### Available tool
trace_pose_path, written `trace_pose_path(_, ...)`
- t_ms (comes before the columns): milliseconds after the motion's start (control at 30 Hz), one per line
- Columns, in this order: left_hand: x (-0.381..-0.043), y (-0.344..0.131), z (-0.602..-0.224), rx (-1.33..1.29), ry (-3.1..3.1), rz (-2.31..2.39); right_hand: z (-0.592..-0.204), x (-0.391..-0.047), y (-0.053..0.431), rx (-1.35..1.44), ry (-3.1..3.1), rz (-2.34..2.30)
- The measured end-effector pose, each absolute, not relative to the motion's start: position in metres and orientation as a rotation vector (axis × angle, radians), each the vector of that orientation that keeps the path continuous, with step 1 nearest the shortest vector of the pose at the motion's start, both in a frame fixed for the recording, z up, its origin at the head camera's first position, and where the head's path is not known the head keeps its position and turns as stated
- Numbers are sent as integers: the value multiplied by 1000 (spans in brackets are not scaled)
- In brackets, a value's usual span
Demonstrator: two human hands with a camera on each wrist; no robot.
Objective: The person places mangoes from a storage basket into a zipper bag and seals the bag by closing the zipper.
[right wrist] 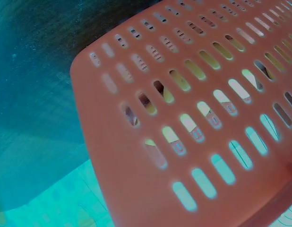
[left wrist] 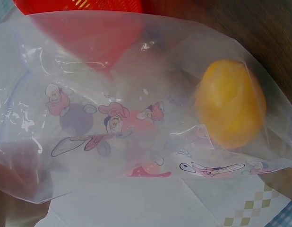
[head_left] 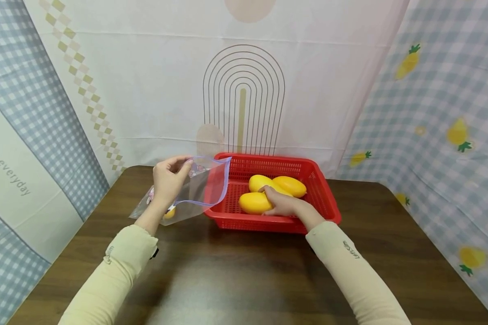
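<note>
My left hand pinches the upper edge of a clear zip bag with a purple seal and cartoon prints. The bag's mouth gapes toward a red plastic basket and overlaps its left rim in the head view. One yellow mango lies at the far end of the bag, seen through the plastic in the left wrist view. My right hand reaches into the basket and grips the front mango by its right end. In the right wrist view, the slotted basket wall hides the hand.
Two more mangoes, one in the middle and one on the right, lie behind my right hand in the basket. Beneath is a dark wooden table. A printed cloth hangs behind, with checked cloth on the right.
</note>
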State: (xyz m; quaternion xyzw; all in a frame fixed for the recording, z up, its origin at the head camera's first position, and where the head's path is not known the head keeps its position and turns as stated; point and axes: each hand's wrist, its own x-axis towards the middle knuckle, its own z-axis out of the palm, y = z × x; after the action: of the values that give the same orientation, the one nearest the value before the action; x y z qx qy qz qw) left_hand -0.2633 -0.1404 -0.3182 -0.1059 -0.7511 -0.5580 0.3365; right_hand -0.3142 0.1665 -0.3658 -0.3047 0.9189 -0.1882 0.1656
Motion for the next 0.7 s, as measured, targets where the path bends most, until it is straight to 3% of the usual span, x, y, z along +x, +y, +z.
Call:
trace_pose_path(367,-270,-145,-325,-275,-1959,-1445,-367,-313,170,-826,2667,-533)
trace_pose_path(700,-272,-144,-326,-278,-1951,-1432,-372,-313,175,-956,2689,-577)
